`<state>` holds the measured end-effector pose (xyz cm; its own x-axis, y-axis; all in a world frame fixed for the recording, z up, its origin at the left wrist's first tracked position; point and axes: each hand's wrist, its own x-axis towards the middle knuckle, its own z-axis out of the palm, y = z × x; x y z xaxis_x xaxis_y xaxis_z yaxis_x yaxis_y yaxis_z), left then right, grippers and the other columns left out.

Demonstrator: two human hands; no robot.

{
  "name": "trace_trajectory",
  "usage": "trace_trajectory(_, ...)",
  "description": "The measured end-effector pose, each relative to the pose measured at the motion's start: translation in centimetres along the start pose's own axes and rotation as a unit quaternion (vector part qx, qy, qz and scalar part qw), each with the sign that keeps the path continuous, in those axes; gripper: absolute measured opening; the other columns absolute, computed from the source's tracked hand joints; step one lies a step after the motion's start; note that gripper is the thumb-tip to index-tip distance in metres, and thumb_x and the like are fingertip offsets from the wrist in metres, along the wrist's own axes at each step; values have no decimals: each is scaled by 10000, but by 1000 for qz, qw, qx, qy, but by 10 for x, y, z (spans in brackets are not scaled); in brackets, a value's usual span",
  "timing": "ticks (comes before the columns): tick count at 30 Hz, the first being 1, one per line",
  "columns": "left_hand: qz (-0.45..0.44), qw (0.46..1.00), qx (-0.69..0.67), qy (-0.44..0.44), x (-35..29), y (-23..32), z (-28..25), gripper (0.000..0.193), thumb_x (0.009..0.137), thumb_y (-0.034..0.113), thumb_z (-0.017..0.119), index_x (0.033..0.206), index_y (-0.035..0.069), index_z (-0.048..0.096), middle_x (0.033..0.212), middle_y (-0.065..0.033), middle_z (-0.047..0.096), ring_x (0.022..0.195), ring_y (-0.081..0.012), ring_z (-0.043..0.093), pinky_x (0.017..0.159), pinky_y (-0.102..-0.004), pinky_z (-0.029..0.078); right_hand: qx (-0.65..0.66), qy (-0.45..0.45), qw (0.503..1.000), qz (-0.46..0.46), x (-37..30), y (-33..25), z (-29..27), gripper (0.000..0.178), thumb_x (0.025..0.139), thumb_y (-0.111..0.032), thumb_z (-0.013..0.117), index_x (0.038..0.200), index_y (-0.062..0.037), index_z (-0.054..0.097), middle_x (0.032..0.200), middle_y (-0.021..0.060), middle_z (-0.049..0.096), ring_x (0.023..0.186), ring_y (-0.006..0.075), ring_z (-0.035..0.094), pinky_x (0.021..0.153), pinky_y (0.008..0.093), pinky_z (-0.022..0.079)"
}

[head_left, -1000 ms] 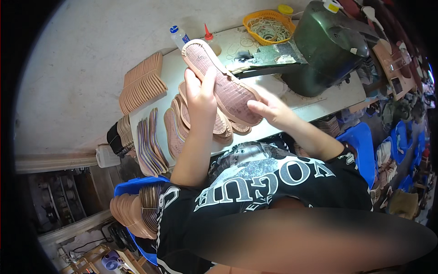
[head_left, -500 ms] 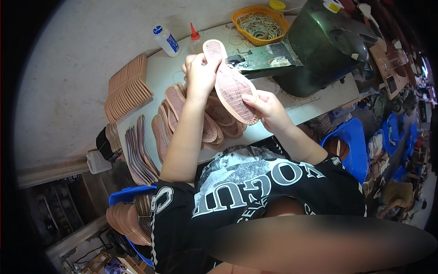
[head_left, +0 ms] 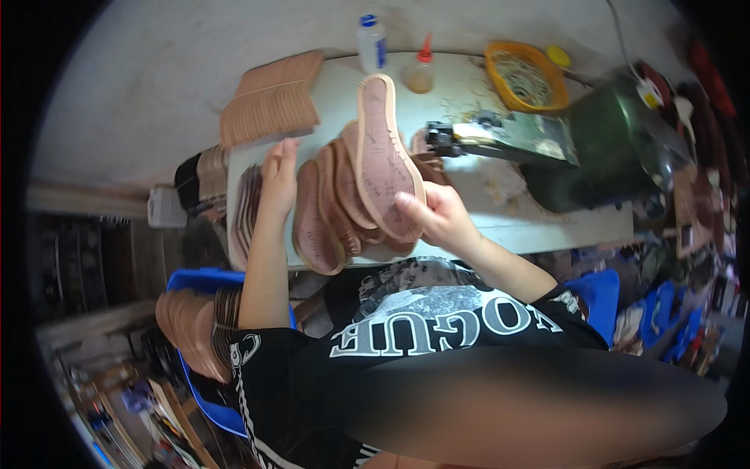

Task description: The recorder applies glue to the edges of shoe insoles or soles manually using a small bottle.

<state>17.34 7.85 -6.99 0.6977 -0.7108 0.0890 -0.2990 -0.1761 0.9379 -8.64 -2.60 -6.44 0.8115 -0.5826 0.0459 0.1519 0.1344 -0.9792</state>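
My right hand (head_left: 447, 222) grips a pinkish-tan shoe insole (head_left: 381, 148) by its wide end, thumb on its printed face. The insole stands nearly upright in the picture, its narrow end pointing to the far side, and its edge has a pale rim with small pleats. To its left my left hand (head_left: 280, 173) is open and holds nothing, fingers stretched toward the back. It hovers between a row of thin layered insoles (head_left: 248, 213) and a pile of rimmed insoles (head_left: 319, 215), partly hidden behind the held one.
A green machine's arm (head_left: 519, 134) reaches over the white table (head_left: 578, 223) from the right. At the back are a tan insole stack (head_left: 272, 95), a blue-capped bottle (head_left: 372, 45), a red-tipped bottle (head_left: 420, 74) and a yellow basket (head_left: 561, 92). A blue bin (head_left: 211, 402) stands lower left.
My left hand has let go of the insole and moved left. The insole, now in my right hand alone, has come away from the machine arm's tip. The whole view has shifted.
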Motion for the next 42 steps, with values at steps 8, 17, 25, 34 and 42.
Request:
trace_trajectory(8,-205,938,259,108,-59,-166,-149,583,899,470,524,1170,-44,560,1066,-239,622,1017,-369,587,938,-398,417,-199,-1,969,148,-12,-14,-29,271,895,-241,649,757,-18,582,574,-23,528,516,36,463,460,207,348)
trace_trajectory(17,-158,869,427,195,-56,-61,-130,730,675,421,765,1159,-76,535,1035,-252,625,1034,-342,604,910,-381,442,-166,-53,969,174,-40,3,-50,147,907,-168,620,956,-39,572,729,-35,570,622,29,519,513,186,398)
trace_trajectory(25,-246,928,258,111,-45,-94,-145,700,699,436,725,1143,-85,575,1135,-259,602,1057,-335,597,914,-376,441,-238,-39,966,90,-37,-14,-63,167,886,-171,645,887,-7,612,660,-34,547,580,25,469,523,206,385)
trace_trajectory(34,-43,998,-54,-15,-43,77,-13,744,700,177,787,1310,-11,405,1212,-129,517,1097,-197,538,924,-339,442,-7,-82,993,82,-32,-32,-62,241,870,-168,665,1032,-13,578,876,-1,578,784,57,526,704,226,447)
trace_trajectory(42,7,935,-299,-193,-33,103,113,674,728,393,807,1143,-1,451,1071,-93,557,963,-127,552,831,-248,454,302,-121,945,15,2,-49,-42,509,921,-419,567,1236,-38,447,1061,66,546,954,139,548,795,285,464)
